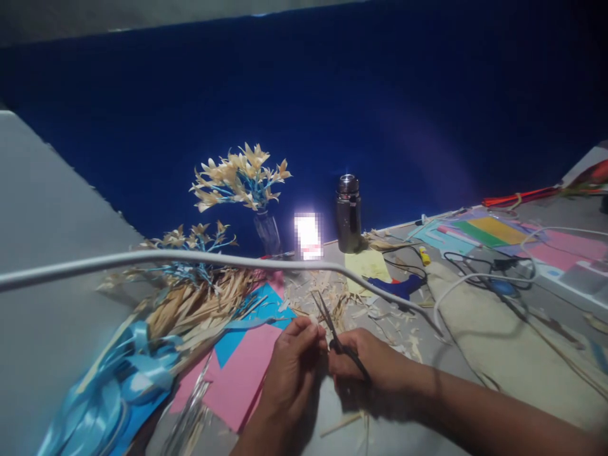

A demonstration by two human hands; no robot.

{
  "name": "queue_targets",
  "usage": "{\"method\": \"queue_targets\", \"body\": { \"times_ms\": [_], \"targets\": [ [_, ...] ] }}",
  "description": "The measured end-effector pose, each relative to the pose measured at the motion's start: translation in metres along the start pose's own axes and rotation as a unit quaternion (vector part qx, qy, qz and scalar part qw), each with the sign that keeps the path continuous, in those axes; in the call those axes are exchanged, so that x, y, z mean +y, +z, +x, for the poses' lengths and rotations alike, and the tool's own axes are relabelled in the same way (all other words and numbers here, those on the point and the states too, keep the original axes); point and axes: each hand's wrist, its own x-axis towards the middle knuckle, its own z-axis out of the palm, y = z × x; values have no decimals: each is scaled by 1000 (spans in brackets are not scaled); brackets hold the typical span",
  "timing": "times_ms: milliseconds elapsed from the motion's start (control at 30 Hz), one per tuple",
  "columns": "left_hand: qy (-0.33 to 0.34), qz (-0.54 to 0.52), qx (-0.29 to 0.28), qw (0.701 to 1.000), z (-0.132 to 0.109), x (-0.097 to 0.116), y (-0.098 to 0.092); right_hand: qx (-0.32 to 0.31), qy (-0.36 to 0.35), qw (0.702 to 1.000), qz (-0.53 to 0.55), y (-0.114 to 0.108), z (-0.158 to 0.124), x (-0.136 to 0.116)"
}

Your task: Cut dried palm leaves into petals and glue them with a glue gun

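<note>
My right hand grips a pair of dark-handled scissors, its fingers in the loops. The blades point up and away to the left and stand slightly apart. Close beside them, my left hand is pinched at the fingertips around something small and pale that I cannot make out. Dry straw-coloured scraps lie scattered beyond the scissors. Left of my left hand are pink paper, blue paper and a heap of dried husk strips.
A white cable crosses in front of the view. Behind stand dried flowers in a clear vase, a bright lamp and a flask. Blue ribbon lies left; a blue glue gun and cloth lie right.
</note>
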Motion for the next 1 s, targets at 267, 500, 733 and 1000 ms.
{"method": "queue_targets", "body": {
  "times_ms": [267, 500, 733, 1000],
  "targets": [
    [29, 7, -18, 999, -3, -5, -3, -10, 16, 998, -52, 1, -1, -4],
    [60, 18, 4, 998, -4, -7, 0, 7, 38, 996, -85, 2, -1, -2],
    [64, 12, -1, 998, -4, -8, 0, 11, 44, 997, -60, 2, 3, 2],
    [57, 16, -10, 998, -3, -6, -1, 2, 50, 991, -122, -3, 3, -2]
  ]
}}
